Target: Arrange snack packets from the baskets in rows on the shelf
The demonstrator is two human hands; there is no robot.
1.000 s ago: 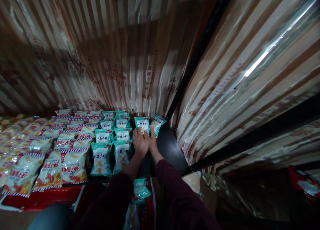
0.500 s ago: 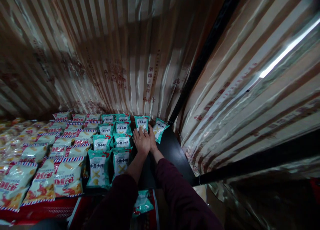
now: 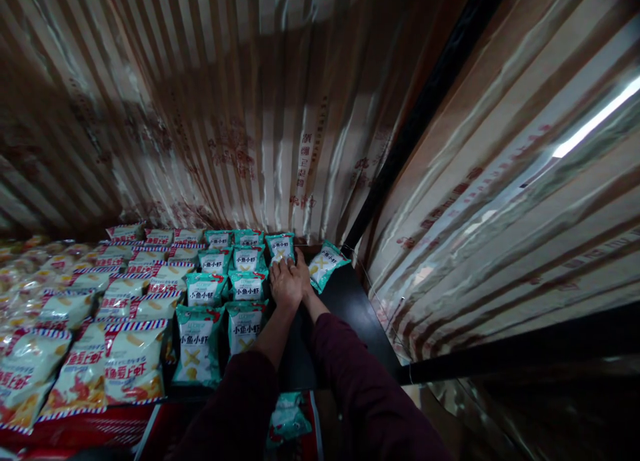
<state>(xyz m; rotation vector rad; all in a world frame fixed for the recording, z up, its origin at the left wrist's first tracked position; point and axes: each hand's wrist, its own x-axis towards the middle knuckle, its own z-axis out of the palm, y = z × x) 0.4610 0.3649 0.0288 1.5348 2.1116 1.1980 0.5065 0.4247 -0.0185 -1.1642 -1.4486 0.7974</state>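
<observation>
At the back of the dark shelf, a teal-and-white snack bag point(image 3: 281, 246) stands upright at the right end of the back row. My left hand point(image 3: 286, 284) lies over its lower front with fingers stretched and somewhat apart; the thumb is hidden. Along the bag's right side, my right hand point(image 3: 303, 274) presses with its fingers extended, partly behind my left hand. Just right of that hand, a second teal snack bag point(image 3: 326, 266) leans over to the right. Two columns of matching bags point(image 3: 249, 287) stand to the left of my hands.
Cream snack bags point(image 3: 134, 361) with striped edges fill the shelf farther left. The black shelf board point(image 3: 350, 314) ends at a dark post point(image 3: 400, 161) and side rail point(image 3: 500, 354). Printed plastic sheeting point(image 3: 240, 114) hangs behind. Below are a red crate point(image 3: 107, 427) and more teal bags point(image 3: 289, 421).
The bag under my hands has shifted left, closer to its neighbouring column. The bag to its right tilts more to the right. My view has turned slightly.
</observation>
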